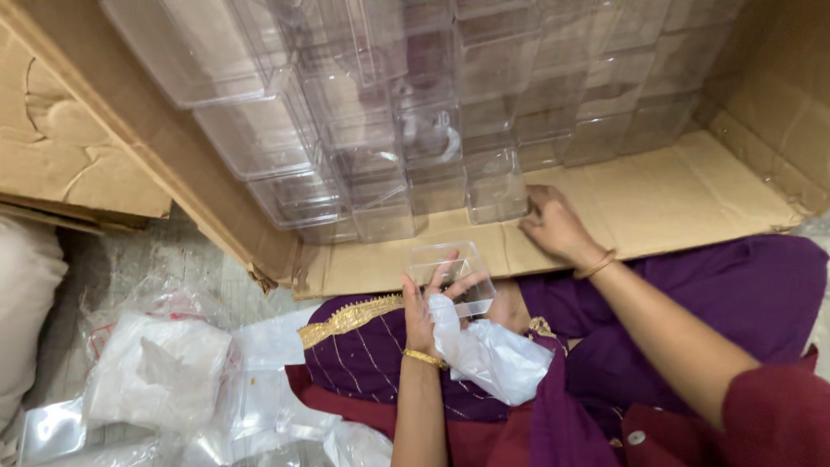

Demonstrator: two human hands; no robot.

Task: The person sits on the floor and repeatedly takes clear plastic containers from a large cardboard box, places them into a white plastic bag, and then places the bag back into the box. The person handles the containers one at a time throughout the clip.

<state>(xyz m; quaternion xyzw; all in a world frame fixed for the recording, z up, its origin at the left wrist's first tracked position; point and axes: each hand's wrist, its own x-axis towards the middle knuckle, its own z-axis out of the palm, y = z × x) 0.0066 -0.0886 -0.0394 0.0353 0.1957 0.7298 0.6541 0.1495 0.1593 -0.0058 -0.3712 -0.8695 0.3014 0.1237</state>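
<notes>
Gripping a small clear plastic box from its near side, the left hand is closing its thumb and spread fingers around the box while also pinching a crumpled clear plastic bag against the palm. The box is sitting tilted above the person's lap, just in front of the cardboard flap. The left forearm is rising straight up from the bottom edge of the view, wrist bent slightly back, a gold bangle lying across the wrist.

The right hand is resting palm down on the cardboard flap, fingers loosely curled and grasping nothing, its fingertips touching the lower corner of a stack of clear boxes packed inside the open carton. The right arm is reaching in diagonally from the lower right, elbow bent, a thin bangle at the wrist.

Purple cloth with gold trim is covering the lap. More plastic bags are lying on the floor to the left.
</notes>
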